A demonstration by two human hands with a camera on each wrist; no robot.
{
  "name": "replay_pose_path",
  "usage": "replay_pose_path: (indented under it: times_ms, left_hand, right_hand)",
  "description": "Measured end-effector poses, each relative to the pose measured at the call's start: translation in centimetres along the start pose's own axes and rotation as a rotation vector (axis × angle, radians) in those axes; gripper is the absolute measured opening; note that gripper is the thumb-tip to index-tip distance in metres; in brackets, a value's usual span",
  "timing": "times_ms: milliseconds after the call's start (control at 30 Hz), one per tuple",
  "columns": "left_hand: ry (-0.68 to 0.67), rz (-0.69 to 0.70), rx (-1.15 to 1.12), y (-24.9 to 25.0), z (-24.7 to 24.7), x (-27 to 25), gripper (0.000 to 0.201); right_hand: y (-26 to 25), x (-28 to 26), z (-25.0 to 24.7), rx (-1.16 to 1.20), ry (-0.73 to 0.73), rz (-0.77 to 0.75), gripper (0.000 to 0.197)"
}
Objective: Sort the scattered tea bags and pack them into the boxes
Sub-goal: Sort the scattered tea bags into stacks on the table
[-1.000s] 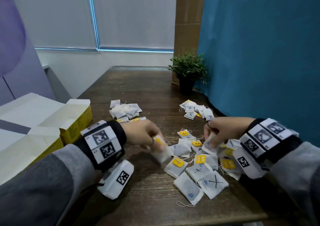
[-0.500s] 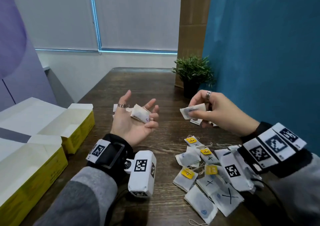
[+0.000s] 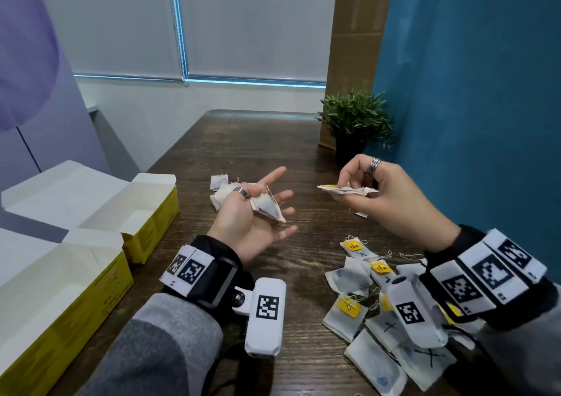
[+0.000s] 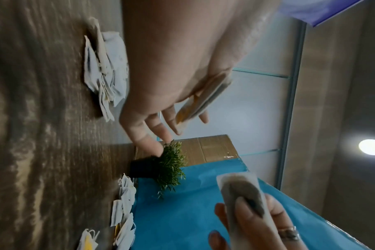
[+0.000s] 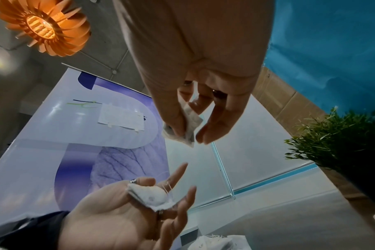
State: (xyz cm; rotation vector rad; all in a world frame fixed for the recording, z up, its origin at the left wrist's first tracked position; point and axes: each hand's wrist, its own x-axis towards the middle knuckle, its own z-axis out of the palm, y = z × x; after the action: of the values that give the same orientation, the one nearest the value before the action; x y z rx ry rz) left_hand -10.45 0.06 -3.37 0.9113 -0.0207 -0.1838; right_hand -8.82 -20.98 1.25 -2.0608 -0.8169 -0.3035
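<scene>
From the head view, the left hand (image 3: 255,222) lies palm-up above the wooden table (image 3: 243,153), its thumb pressing a tea bag (image 3: 267,209) against otherwise spread fingers, while the right hand (image 3: 385,195), raised in front of the potted plant (image 3: 355,122), pinches a second tea bag (image 3: 349,190) flat between thumb and fingertips. Well to the left of the plant stand two open yellow boxes (image 3: 151,213), and what shows of their insides looks bare, so the packing seems not to have begun. A loose heap of bags (image 3: 373,319), some marked with a cross, some with a blue mark, lies nearer the person than the plant, under the right wrist; a smaller pile (image 3: 218,183) lies left of the plant, behind the left hand. In the left wrist view the bag (image 4: 203,99) sits edge-on across the palm, fingers mostly straight, with two more piles on the table either side of the plant (image 4: 171,167). In the right wrist view the thumb and fingers (image 5: 178,121) close on the crumpled bag (image 5: 190,125), left of the plant (image 5: 343,148). By my reading sorting is partly done and every bag remains to be boxed.
</scene>
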Motion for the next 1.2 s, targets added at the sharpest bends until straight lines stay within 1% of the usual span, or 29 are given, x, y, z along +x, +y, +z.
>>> replay_pose_path:
  times_ms: [100,233,300,367,533,633,733,767,833,900,967,1033,1100,1167,1200]
  left_hand:
    - [0.009,0.006,0.000,-0.1,-0.5,0.2,0.047]
    - [-0.031,-0.095,0.060,-0.2,-0.1,0.1,0.048]
    - [-0.029,-0.110,0.097,-0.4,0.1,-0.1,0.047]
    - [-0.012,-0.063,0.167,-0.7,0.0,0.0,0.047]
    - [0.021,0.072,0.272,-0.8,-0.1,0.2,0.047]
    - [0.054,0.127,0.309,-0.8,0.1,0.1,0.044]
    - [0.084,0.217,0.342,-0.8,0.5,0.0,0.043]
    - [0.094,0.252,0.357,-0.7,0.5,0.0,0.042]
    - [0.066,0.311,0.415,-0.5,0.7,0.0,0.040]
    - [0.063,0.354,0.518,-0.3,0.7,-0.1,0.043]
    - [0.091,0.395,0.580,-0.2,0.8,-0.3,0.047]
    - [0.111,0.418,0.611,-0.1,0.9,-0.3,0.049]
    - [0.102,0.413,0.604,0.0,0.8,0.0,0.047]
    - [0.104,0.375,0.556,0.1,0.9,0.0,0.044]
    - [0.107,0.363,0.545,0.0,1.0,-0.2,0.047]
  right_hand:
    - [0.5,-0.3,-0.3,-0.041,0.017,0.003,0.021]
    - [1.1,-0.5,-0.6,-0.081,0.050,0.012,0.025]
    - [0.8,-0.6,-0.6,-0.064,0.020,0.022,0.024]
    - [0.3,-0.7,-0.5,-0.049,-0.019,0.033,0.023]
    - [0.1,-0.3,-0.3,-0.064,-0.026,0.003,0.022]
    - [-0.2,-0.1,0.1,-0.059,-0.076,0.002,0.023]
    - [-0.7,0.1,0.7,-0.069,-0.126,0.005,0.023]
    - [-0.8,0.2,0.8,-0.078,-0.141,0.010,0.023]
    - [-0.9,0.2,0.9,-0.069,-0.162,0.041,0.023]
    - [-0.9,0.2,0.9,-0.050,-0.177,0.075,0.022]
    - [-0.7,0.3,0.8,-0.029,-0.178,0.089,0.022]
    - [-0.4,0.4,0.8,-0.018,-0.172,0.095,0.023]
    - [-0.3,0.4,0.8,-0.006,-0.169,0.097,0.023]
    - [-0.3,0.4,0.8,0.018,-0.173,0.107,0.024]
    - [-0.4,0.4,0.8,0.039,-0.176,0.116,0.024]
